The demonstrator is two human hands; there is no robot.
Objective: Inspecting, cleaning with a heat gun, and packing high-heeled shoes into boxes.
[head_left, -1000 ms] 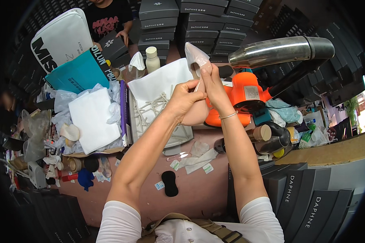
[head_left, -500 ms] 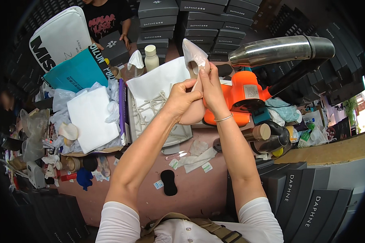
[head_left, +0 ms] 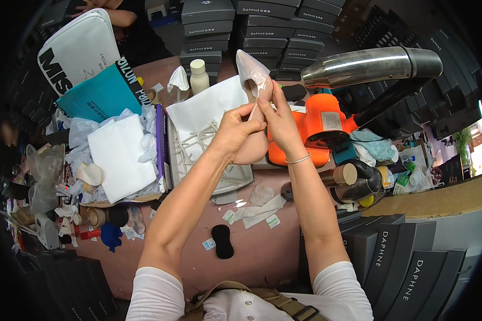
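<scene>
A beige, pointed-toe shoe (head_left: 253, 147) is held up in front of me, with clear film wrapped over its toe pointing away. My left hand (head_left: 238, 130) pinches its near side edge between thumb and fingers. Along the other side lies my right hand (head_left: 280, 120), its thumb on the upper and its fingers round the far side. Right behind the shoe stands an orange blower (head_left: 321, 122) with a metal nozzle (head_left: 369, 67). Under my left wrist is an open box (head_left: 198, 109) lined with white paper, holding several pale sticks.
Dark shoe boxes (head_left: 268, 29) are stacked at the back and lower right (head_left: 396, 257). A purple-edged box (head_left: 159, 144) of plastic bags and paper sits left. A cream bottle (head_left: 199, 77) stands behind. A black insole-shaped pad (head_left: 223, 242) lies on the pink table (head_left: 198, 278). Another person is at far left.
The shoe and both hands have shifted slightly left; my right thumb lies a little lower on the shoe. The other person has moved back and left, and the box in their hands is gone from view.
</scene>
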